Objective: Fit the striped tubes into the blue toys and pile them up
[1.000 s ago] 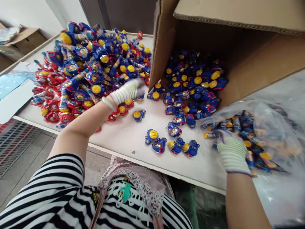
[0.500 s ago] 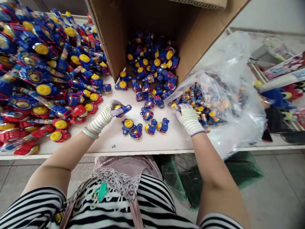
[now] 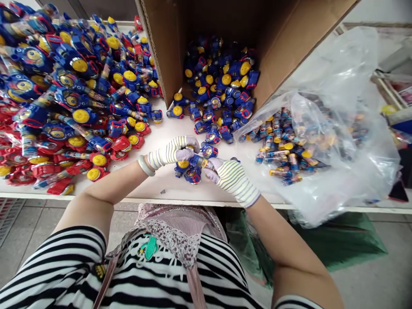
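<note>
The left hand (image 3: 170,152) and right hand (image 3: 233,180), in striped knit gloves, close their fingers on a blue plastic toy (image 3: 197,161) over the white worktop (image 3: 157,184). A big blue-and-red toy heap (image 3: 71,111) and a cardboard box of blue toys (image 3: 164,38) stand unsorted; a clear plastic bag (image 3: 337,77) holds loose tubes.

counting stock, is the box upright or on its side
On its side: the box has its open end facing the person, and blue toys spill from it onto the table.

Nothing is legible; the printing on the small tubes (image 3: 285,148) seems too blurred to read.
</note>
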The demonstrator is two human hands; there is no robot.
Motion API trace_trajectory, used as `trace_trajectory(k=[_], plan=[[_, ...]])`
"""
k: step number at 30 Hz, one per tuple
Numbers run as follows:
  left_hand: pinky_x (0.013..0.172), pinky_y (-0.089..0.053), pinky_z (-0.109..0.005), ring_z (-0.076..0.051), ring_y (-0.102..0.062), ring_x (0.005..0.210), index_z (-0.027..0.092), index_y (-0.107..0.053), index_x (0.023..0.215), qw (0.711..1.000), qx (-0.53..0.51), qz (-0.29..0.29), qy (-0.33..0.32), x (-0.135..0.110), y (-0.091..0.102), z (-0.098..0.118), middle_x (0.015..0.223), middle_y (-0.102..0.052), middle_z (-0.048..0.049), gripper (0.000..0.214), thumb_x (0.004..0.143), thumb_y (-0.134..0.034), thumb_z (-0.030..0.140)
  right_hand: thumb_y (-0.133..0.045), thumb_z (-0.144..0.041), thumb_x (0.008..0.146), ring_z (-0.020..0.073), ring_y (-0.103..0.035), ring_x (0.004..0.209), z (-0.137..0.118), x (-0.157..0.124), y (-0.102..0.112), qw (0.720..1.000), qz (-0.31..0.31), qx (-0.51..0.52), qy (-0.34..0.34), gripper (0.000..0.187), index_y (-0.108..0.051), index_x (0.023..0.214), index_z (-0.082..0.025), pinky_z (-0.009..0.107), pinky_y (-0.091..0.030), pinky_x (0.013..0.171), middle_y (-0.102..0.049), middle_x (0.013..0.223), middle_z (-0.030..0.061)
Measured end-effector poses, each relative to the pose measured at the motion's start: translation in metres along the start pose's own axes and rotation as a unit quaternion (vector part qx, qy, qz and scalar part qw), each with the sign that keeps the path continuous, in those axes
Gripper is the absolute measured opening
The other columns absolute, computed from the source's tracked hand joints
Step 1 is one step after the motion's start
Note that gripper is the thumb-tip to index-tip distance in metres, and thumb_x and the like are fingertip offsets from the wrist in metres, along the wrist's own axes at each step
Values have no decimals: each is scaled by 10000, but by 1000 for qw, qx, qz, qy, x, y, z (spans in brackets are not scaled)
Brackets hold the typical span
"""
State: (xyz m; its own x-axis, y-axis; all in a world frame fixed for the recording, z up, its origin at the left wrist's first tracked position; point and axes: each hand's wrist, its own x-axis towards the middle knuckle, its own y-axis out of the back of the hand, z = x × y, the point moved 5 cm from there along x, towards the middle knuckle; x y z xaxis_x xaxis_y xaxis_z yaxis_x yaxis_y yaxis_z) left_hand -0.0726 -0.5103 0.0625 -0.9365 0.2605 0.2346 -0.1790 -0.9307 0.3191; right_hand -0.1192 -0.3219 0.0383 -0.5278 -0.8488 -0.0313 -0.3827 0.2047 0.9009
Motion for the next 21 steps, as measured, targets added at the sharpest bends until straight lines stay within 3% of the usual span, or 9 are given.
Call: trace_trajectory(k=[3,5,8,10,13,15,17,19,21], plan=[[847,-491,-341,-215,-606,876,194,-661,936,993,58,-67,-78,3,-6,14,921,-654,-71,163,865,-599,328,-279,-644,1015,205,-623,653,-5,-7,-19,974,-44,220,-28,651,-699,947,-151,317,-467,638,-703,778,101],[858,-499,-347,-227,-623,895,195,-670,962,991,83,-71,-75,6,-6,17,948,-669,-77,193,829,-639,331,-190,-652,1022,182,-587,601,-8,-9,-22,953,-52,295,-47,704,-688,952,-160,305,-463,601,-675,734,73],[797,-517,-333,-212,-621,844,172,-658,1005,997,70,-8,25,5,0,10,947,-660,-75,247,864,-589,363,-372,-662,981,240,-651,804,-6,-7,-8,982,19,176,-71,604,-685,1095,-158,358,-502,741,-709,924,129],[761,-520,-329,-199,-608,800,158,-647,971,996,51,27,71,0,0,7,911,-647,-70,252,887,-541,371,-491,-639,945,280,-654,893,-7,-6,-3,993,24,85,-80,553,-688,1103,-147,398,-496,817,-708,979,165],[801,-535,-357,-213,-626,826,158,-651,914,998,42,21,52,-8,-9,9,895,-654,-86,244,860,-553,374,-446,-608,983,219,-630,747,-19,-9,-19,978,-74,186,-49,513,-691,959,-158,348,-499,734,-685,819,103],[836,-550,-379,-230,-648,858,167,-661,900,999,36,-7,40,-13,-9,10,902,-670,-102,265,850,-562,408,-358,-619,1012,166,-571,617,-32,-10,-33,936,-149,317,-30,563,-682,920,-168,297,-483,622,-637,703,42],[845,-572,-381,-238,-672,873,180,-669,887,997,55,-25,55,-17,5,10,922,-693,-107,306,841,-573,467,-331,-635,1012,158,-562,593,-36,-7,-35,909,-170,381,-24,592,-697,961,-173,288,-489,584,-633,688,27],[854,-591,-364,-235,-690,917,175,-685,899,974,202,21,105,-20,41,9,937,-716,-87,344,901,-497,463,-422,-610,990,194,-653,780,-21,1,-20,927,-104,361,-16,527,-699,1133,-186,319,-548,711,-711,891,68],[839,-611,-365,-214,-688,922,134,-704,962,869,450,50,201,-25,86,9,895,-724,-52,471,998,-274,323,-527,-538,957,241,-653,1075,17,3,8,960,10,278,-40,526,-613,1352,-201,371,-540,921,-695,1201,110]])
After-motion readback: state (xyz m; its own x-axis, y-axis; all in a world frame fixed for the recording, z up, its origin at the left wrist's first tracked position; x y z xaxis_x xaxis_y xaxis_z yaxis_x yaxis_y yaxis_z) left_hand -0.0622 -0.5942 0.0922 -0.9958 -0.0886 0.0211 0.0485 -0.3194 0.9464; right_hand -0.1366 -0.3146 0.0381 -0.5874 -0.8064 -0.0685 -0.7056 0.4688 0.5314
